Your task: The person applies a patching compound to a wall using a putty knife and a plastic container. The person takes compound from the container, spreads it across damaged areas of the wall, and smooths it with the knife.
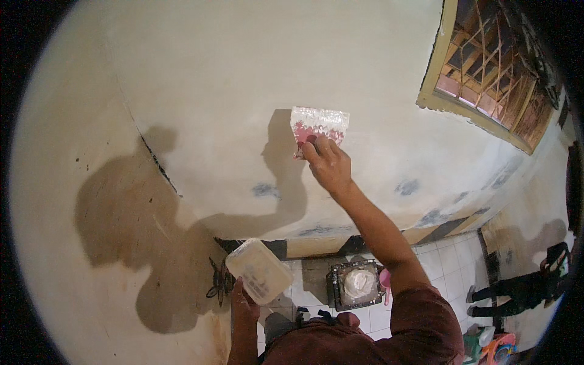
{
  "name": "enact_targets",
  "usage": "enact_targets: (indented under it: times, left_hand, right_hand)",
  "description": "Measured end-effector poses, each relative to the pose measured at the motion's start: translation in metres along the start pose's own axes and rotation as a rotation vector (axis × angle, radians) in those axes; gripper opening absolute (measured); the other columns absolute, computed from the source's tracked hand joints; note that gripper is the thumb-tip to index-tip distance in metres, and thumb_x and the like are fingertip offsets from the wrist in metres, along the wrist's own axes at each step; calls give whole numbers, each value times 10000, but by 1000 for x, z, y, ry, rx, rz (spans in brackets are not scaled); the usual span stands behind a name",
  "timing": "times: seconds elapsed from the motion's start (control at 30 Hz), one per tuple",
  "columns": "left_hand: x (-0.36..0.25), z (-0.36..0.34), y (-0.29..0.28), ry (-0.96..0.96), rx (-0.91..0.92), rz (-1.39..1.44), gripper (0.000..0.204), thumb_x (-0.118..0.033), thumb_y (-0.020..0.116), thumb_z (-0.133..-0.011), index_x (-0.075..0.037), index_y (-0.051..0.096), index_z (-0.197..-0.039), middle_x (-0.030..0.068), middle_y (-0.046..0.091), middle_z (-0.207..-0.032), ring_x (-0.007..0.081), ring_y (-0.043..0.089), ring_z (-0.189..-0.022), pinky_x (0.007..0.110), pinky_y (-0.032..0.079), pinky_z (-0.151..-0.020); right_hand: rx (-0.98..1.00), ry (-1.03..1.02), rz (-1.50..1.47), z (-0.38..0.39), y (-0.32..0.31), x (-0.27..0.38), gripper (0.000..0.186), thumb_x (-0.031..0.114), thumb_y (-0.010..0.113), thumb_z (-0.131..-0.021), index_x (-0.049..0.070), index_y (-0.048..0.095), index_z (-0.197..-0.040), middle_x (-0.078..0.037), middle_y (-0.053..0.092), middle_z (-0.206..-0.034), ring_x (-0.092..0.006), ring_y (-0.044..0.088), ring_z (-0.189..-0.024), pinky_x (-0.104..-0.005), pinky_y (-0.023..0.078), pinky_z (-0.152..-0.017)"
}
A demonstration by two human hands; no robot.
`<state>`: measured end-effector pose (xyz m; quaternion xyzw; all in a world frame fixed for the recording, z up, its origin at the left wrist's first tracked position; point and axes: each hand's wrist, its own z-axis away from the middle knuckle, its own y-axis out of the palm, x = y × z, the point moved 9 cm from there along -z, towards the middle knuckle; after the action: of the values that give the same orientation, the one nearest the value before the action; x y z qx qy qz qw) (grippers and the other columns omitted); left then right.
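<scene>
My right hand [331,165] is raised against the wall and grips a red plastic putty scraper [322,131]. White putty covers the scraper's upper edge and is smeared over its face. The scraper is at or close to the pale wall [213,79]; I cannot tell if it touches. Lower down, my left hand [245,304] holds a cream rectangular plastic tub or lid [260,271] by its near edge, tilted, with smudges on its face. The fingers beneath it are hidden.
A dark square container [333,292] with white putty [360,283] stands on the tiled floor, a pink dipper [385,281] beside it. A yellow-framed window [486,67] is at upper right. Another person [523,286] stands at far right, near colourful plastic items [496,348].
</scene>
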<state>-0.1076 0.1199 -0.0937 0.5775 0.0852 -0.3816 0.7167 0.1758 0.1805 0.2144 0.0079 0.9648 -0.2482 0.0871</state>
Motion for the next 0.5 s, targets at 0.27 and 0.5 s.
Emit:
enact_targets:
  times: [0.27, 0.5]
  left_hand:
    - [-15, -17, 8, -100, 43, -24, 415, -248, 511, -949, -2, 463, -1278, 137, 580, -1181, 285, 578, -1082, 460, 472, -940]
    - [-36, -36, 6, -167, 89, -49, 394, -225, 550, -931, 19, 490, -1235, 124, 607, -1127, 271, 605, -1037, 428, 497, -903]
  right_hand:
    - [275, 93, -59, 109, 33, -9, 369, 76, 585, -798, 121, 577, -1164, -86, 593, -1037, -289, 628, -889, -411, 553, -726]
    - [-368, 834, -74, 89, -72, -151, 181, 16, 573, -713, 11, 394, -681, -128, 456, -649, -278, 466, -573, -353, 392, -532]
